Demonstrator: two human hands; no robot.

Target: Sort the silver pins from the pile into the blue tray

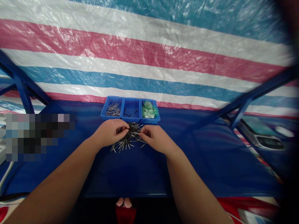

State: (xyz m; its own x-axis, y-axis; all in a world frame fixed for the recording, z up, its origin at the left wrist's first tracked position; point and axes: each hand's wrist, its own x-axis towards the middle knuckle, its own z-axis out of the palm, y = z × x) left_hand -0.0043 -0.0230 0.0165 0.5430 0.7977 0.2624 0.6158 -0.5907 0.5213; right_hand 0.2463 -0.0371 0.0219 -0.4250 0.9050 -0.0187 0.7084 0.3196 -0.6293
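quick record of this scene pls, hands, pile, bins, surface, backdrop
left hand: fingers curled over pile's left side, grip unclear
right hand: at pile's right side, grip unclear
pile: thin metal pins, some dark
left bin: silvery pins
middle bin: few dark pieces
right bin: green plastic packets
surface: blue table
backdrop: striped tarpaulin

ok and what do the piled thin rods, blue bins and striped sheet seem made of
Thin rods: probably metal, shiny where silvery glints show, unclear where dark.
Blue bins: likely smooth moulded plastic, judging by the even colour.
Striped sheet: apparently woven plastic, glossy, with wrinkled highlights and a fine weave.
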